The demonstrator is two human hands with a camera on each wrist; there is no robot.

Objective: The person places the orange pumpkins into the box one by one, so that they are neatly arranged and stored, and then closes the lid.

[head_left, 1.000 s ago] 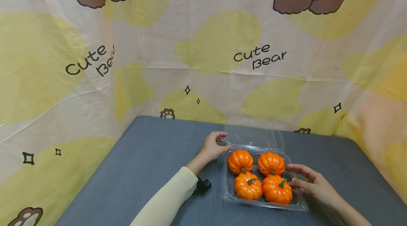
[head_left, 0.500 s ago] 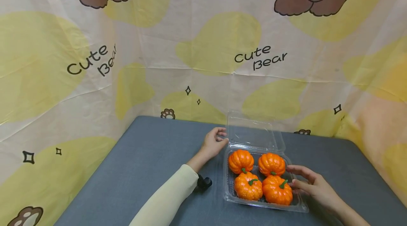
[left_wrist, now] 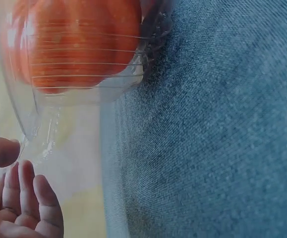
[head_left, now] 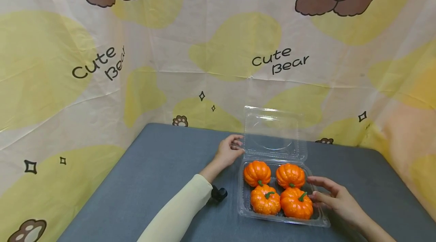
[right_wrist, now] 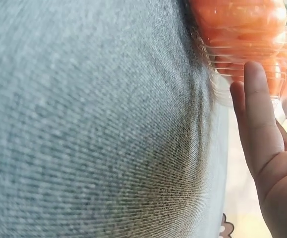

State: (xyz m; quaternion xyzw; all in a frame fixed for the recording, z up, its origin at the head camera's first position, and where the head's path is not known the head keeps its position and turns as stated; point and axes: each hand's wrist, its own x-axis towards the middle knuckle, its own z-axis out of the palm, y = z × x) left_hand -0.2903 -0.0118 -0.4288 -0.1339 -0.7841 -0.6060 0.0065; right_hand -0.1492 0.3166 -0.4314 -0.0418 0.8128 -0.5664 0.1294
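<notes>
Near the tabletop's far right edge, the left hand (head_left: pixel 227 152) pinches the lid (head_left: pixel 272 133) upright while the right hand (head_left: pixel 332 196) rests flat-fingered against the box (head_left: pixel 319 219) of pumpkins (head_left: pixel 279 190); thin, flimsy plastic, so I'd grab rims.

Four orange pumpkins sit in one clear plastic clamshell box (head_left: pixel 316 220) near the front right of the blue-grey table (head_left: pixel 153 181): a back-left pumpkin (head_left: pixel 257 172), a back-right pumpkin (head_left: pixel 290 175), a front-left pumpkin (head_left: pixel 265 200) and a front-right pumpkin (head_left: pixel 296 204). The box has one hinged lid (head_left: pixel 272 133). Two hands are at it, one left hand (head_left: pixel 229 150) and one right hand (head_left: pixel 335 198). One small black object (head_left: pixel 219 194) lies by the left sleeve.
</notes>
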